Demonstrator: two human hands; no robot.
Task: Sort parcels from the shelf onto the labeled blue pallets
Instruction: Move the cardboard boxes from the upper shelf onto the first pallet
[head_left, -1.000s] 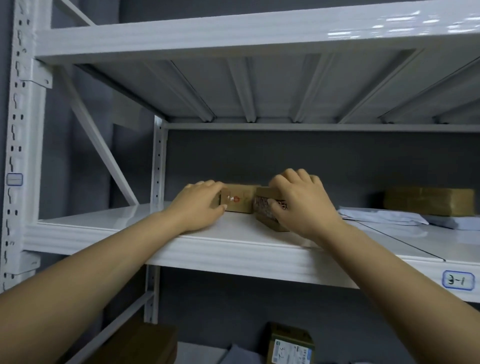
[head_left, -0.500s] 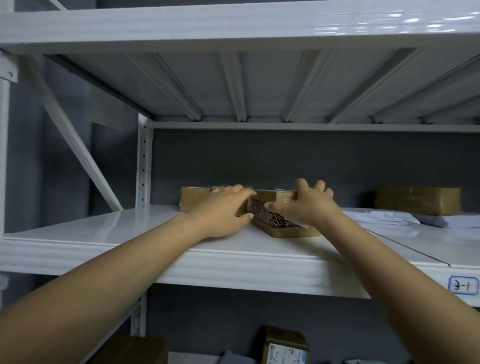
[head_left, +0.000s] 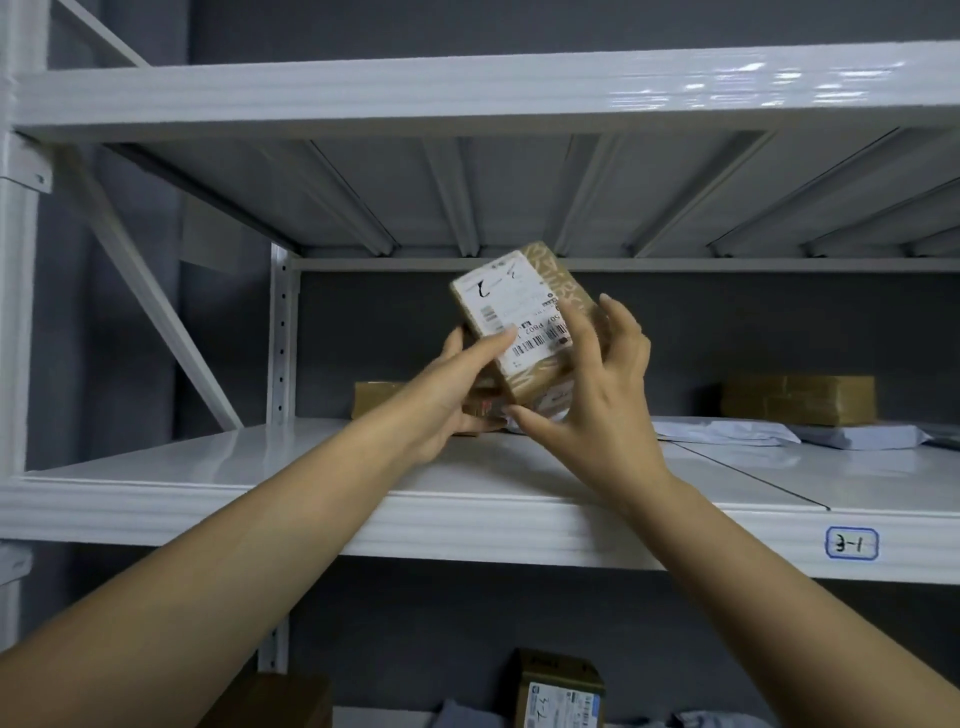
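A dark grey wall (head_left: 727, 322) is seen behind the racking, across the full width of the view and again below the lower beam. A small white tag (head_left: 852, 543), outlined in blue, is stuck to the front beam of the shelf (head_left: 156, 499) at the right, and "3-1" is handwritten on it. At the left, a white diagonal brace (head_left: 156, 306) is set across the side frame, slanting down toward a perforated upright (head_left: 281, 338) punched with a row of dark holes. A pale corner bracket (head_left: 28, 166) is fixed at the far left, under the upper beam.
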